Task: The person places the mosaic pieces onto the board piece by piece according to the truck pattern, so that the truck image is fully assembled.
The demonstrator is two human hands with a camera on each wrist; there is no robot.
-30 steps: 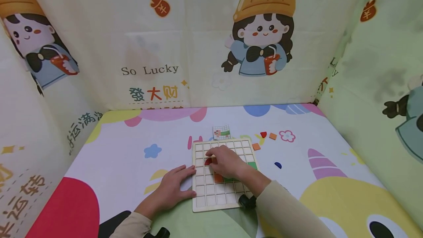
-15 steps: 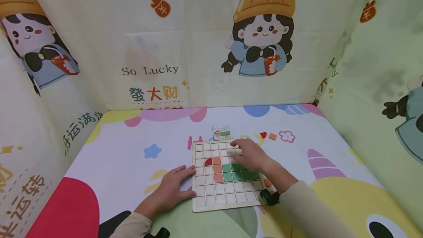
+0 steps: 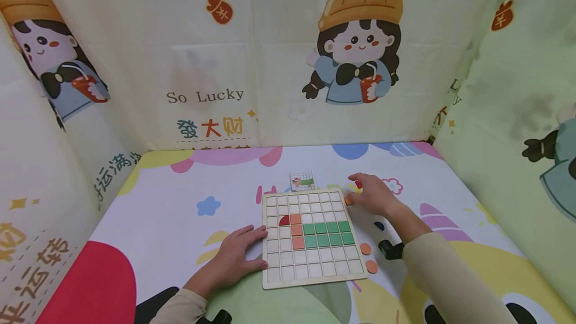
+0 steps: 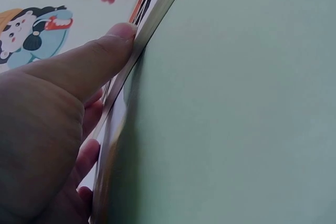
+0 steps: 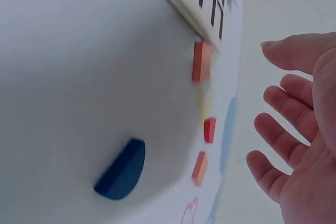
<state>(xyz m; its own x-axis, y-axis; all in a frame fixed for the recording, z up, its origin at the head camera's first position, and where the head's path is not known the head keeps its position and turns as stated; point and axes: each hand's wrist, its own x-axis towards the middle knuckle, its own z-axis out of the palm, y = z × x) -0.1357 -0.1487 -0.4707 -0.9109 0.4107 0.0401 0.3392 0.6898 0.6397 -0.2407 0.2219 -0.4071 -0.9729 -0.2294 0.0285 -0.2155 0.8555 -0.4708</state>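
Note:
A pale wooden grid board (image 3: pixel 317 264) lies on the table, with a red quarter piece (image 3: pixel 284 220), orange squares (image 3: pixel 297 242) in a column and two rows of green squares (image 3: pixel 332 227) set in its cells. Against the board's left edge rests my left hand (image 3: pixel 234 260), thumb and fingertips touching the rim. My right hand (image 3: pixel 375 195) hovers off the far right corner, fingers apart and nothing held. Close to it are a loose orange square (image 5: pixel 201 62), a small red piece (image 5: pixel 209 130) and another orange square (image 5: pixel 199 169) in the right wrist view.
A small printed picture card (image 3: pixel 302 181) lies behind the board. Right of the board are a dark blue half-round piece (image 3: pixel 379 226) and two orange round pieces (image 3: pixel 365 249). Patterned cloth walls (image 3: pixel 270 64) stand around the table's back and sides.
My right hand has left the board's middle and moved right to beyond its far right corner, uncovering the red, orange and green pieces in the grid. My left hand stays put.

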